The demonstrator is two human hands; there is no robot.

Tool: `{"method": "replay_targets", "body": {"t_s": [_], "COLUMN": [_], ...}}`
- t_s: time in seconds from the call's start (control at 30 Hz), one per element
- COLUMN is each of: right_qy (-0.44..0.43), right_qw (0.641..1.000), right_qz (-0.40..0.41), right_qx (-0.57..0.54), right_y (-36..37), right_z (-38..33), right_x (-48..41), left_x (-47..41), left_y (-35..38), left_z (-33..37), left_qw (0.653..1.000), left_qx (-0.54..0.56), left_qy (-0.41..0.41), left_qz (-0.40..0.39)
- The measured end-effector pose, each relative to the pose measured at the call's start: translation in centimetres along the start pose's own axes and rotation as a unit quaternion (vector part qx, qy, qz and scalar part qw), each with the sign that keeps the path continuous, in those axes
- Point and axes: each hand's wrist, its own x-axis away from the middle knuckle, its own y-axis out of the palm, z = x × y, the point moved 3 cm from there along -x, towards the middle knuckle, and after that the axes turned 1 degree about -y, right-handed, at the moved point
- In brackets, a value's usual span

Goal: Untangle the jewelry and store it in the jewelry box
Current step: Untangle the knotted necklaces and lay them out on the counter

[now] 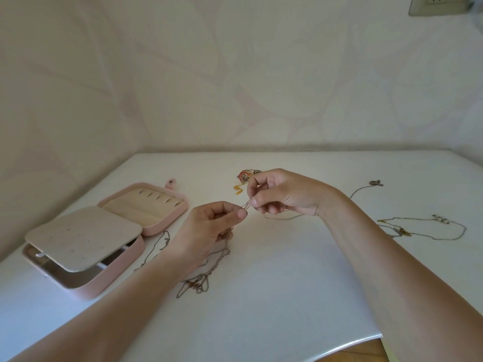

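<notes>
We see both hands raised over the white table [287, 296], just right of the open pink jewelry box [109, 282]. The left hand [213, 224] and the right hand [283, 192] each pinch a short stretch of rose-coloured chain [247, 204] between thumb and forefinger (the rest trails down to a tangle [198, 282] lying right of the box's near corner). More necklaces [404, 232] lie well right of the box.

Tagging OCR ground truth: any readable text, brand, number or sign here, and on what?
No readable text anywhere.
Jewelry box: no label or brand visible.
Wall plate, top right: blurred, nothing legible.
Chain pinched by left hand and right hand: no tag visible.
</notes>
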Motion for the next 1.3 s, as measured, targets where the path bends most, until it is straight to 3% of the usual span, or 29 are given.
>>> {"method": "replay_targets", "body": {"t_s": [0.27, 0.47, 0.8, 0.97, 1.3], "right_qy": [0.014, 0.01, 0.001, 0.019, -0.001], "right_qw": [0.999, 0.999, 0.997, 0.992, 0.998], "right_qz": [0.006, 0.025, 0.037, 0.025, -0.014], "right_qx": [0.032, 0.04, 0.073, 0.125, 0.067], "right_y": [0.3, 0.2, 0.3, 0.6, 0.7], "right_z": [0.3, 0.1, -0.1, 0.1, 0.0], "right_x": [-0.2, -0.1, -0.2, -0.2, -0.1], "left_x": [0.0, -0.2, -0.4, -0.5, -0.3], "left_y": [-0.4, -0.5, -0.1, -0.2, -0.2], "left_z": [-0.1, -0.2, -0.1, 0.7, 1.2], "left_qw": [0.997, 0.996, 0.993, 0.977, 0.95], "left_qx": [-0.029, 0.056, 0.115, 0.212, 0.307], "left_qy": [0.018, 0.004, -0.004, 0.001, 0.018], "left_qz": [0.068, 0.068, -0.014, -0.007, 0.05]}}
